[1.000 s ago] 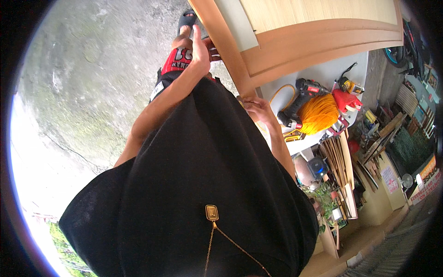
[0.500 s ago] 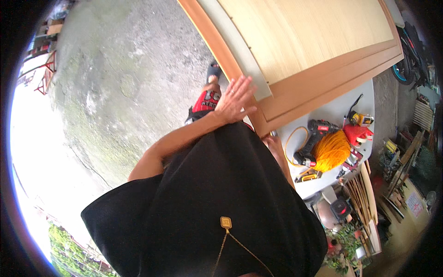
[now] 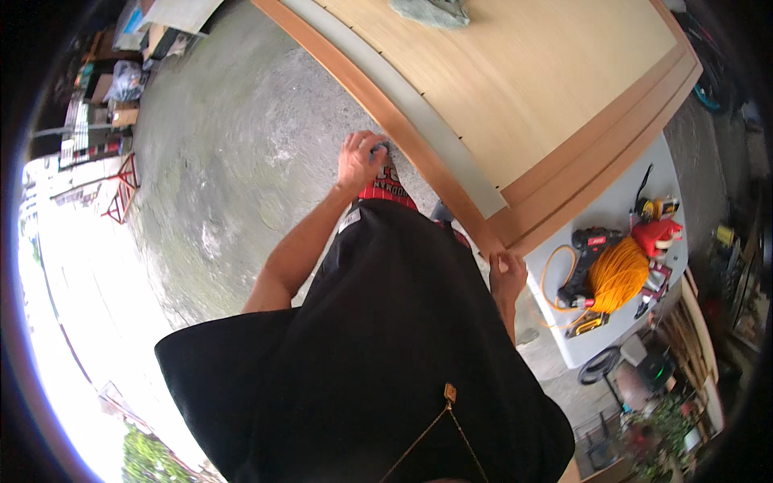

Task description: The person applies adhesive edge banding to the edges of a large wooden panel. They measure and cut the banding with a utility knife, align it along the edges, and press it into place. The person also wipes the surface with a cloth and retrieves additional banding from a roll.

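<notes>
A large wooden panel (image 3: 555,88) with a pale plywood face and a brown frame lies in front of me, its near corner pointing at my body. A whitish strip (image 3: 419,113) runs along its left side, with small dark marks on its inner edge. My left hand (image 3: 361,165) hangs in the air left of the frame, fingers loosely bent and apart, with nothing in it. At the panel's near corner, my right hand (image 3: 507,275) has its fingertips pinched together against the frame. Whatever lies between those fingers is hidden.
A grey-green cloth (image 3: 433,11) rests on the panel. Right of it, a white table (image 3: 576,342) carries a cordless drill (image 3: 584,262), a bundle of orange cord (image 3: 618,275), a tape measure (image 3: 656,209) and a red pouch (image 3: 654,236). A red metal stand (image 3: 122,189) is at left.
My left hand has lifted off the frame's corner and moved left. My right hand has come into fuller view at the corner. The view has shifted, bringing the cloth in.
</notes>
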Demonstrator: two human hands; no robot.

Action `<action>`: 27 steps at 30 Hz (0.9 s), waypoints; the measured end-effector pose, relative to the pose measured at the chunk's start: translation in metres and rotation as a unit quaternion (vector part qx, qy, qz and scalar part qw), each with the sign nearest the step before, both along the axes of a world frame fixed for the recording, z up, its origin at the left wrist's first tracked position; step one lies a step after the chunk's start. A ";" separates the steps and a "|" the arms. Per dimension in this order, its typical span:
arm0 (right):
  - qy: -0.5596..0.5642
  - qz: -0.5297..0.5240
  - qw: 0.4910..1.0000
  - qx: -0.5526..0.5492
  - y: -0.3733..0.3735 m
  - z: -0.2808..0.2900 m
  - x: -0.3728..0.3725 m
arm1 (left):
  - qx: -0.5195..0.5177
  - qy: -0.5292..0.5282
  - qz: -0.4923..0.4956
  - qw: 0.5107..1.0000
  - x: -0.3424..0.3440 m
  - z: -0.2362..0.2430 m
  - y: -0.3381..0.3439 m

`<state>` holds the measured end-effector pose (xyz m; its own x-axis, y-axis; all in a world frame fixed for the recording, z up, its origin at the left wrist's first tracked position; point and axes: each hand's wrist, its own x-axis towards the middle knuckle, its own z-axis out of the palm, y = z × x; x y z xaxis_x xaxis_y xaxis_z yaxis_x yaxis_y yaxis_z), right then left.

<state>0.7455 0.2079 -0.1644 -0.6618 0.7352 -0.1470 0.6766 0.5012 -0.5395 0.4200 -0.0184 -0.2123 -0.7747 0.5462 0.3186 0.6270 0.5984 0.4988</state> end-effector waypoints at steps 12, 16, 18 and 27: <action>0.144 0.070 0.982 0.101 -0.110 -0.037 -0.266 | -0.079 -0.003 -0.363 0.928 -0.178 0.010 -0.008; 0.115 0.055 0.980 0.152 -0.120 -0.045 -0.294 | -0.047 -0.020 -0.487 0.872 -0.202 0.009 0.012; 0.107 0.058 0.980 0.157 -0.121 -0.045 -0.299 | -0.037 -0.030 -0.525 0.850 -0.206 0.009 0.020; 0.089 0.072 0.982 0.152 -0.118 -0.036 -0.300 | -0.054 -0.049 -0.585 0.808 -0.204 0.007 0.041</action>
<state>0.4452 0.0898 -0.2008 -0.7571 0.6243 0.1923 0.4961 0.7410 -0.4525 0.2164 0.0226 -0.2054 0.2722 0.9435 0.1889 0.7562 -0.3312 0.5644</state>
